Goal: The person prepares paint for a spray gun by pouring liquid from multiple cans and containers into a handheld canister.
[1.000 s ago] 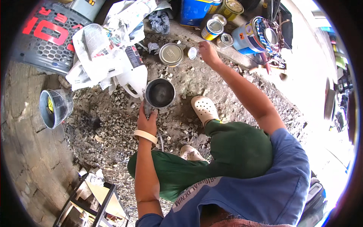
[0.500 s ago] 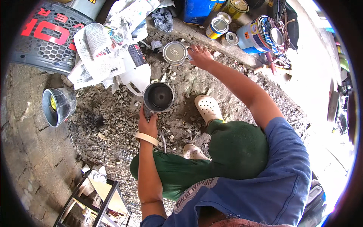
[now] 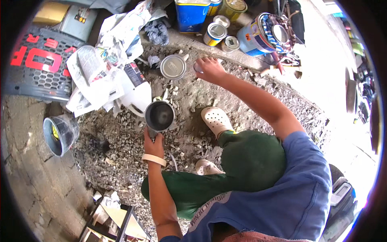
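Note:
My left hand (image 3: pixel 154 146) is closed around the grip under a round grey cup (image 3: pixel 159 116), open at the top and dark inside. The grip is mostly hidden by my fingers. Farther out, my right hand (image 3: pixel 210 69) curls over a small round container (image 3: pixel 198 67) with a pale rim; most of it is covered. Just left of that hand stands a closed round tin (image 3: pixel 173 67) with a metal lid, apart from my fingers. A white plastic jug (image 3: pixel 137 97) lies beside the cup, partly under newspaper.
Crumpled newspaper (image 3: pixel 86 74) and a black grille panel (image 3: pixel 44 64) are at the left, above a clear bucket (image 3: pixel 61 135). Paint tins (image 3: pixel 215 33), a blue can (image 3: pixel 191 16) and a larger pail (image 3: pixel 254 36) line the concrete ledge (image 3: pixel 242 58). Gravel (image 3: pixel 121 141) covers the ground.
The whole view has shifted, so the surroundings appear lower and farther left. My right hand has moved slightly right, away from the closed tin, with the small container. My left hand keeps its hold.

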A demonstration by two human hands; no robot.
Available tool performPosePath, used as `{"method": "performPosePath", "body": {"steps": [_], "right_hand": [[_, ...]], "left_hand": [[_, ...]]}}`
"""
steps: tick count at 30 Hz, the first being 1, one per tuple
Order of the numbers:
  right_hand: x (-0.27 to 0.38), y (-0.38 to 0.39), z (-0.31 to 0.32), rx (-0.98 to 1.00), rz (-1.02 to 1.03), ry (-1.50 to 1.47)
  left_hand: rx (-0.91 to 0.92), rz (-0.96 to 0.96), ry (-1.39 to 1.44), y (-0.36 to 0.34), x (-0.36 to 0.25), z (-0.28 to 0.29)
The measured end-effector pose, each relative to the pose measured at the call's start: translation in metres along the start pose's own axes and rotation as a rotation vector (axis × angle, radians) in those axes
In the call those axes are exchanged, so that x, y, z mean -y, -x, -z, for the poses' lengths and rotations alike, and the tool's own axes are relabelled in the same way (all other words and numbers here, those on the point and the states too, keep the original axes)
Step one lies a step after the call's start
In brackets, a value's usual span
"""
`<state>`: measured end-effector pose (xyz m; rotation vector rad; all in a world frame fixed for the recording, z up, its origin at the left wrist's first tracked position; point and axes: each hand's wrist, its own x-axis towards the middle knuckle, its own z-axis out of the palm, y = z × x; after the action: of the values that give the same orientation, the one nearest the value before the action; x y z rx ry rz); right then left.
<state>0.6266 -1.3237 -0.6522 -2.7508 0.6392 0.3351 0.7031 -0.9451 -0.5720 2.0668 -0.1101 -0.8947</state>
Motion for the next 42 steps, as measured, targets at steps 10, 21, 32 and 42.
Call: {"method": "performPosePath", "body": {"steps": [10,21,32,42], "right_hand": [[-0.105,0.154,0.107,-0.17,0.025,-2.188],[-0.112,0.2,0.115,-0.461,-0.043,-2.172],[-0.089,0.204,0.087,0.058,-0.157,-1.789],[-0.021,0.115,0.059,-0.013,-0.01,-0.781]], "left_hand": [[0.162,-0.086,-0.075,-0.018,-0.014,-0.032],[0.323,-0.104,-0.015,-0.029,-0.023,-0.07],[0.217,-0.07,-0.016,-0.033,-0.014,-0.048],[-0.034,-0.084,0.065,-0.03,0.002,0.005]]}}
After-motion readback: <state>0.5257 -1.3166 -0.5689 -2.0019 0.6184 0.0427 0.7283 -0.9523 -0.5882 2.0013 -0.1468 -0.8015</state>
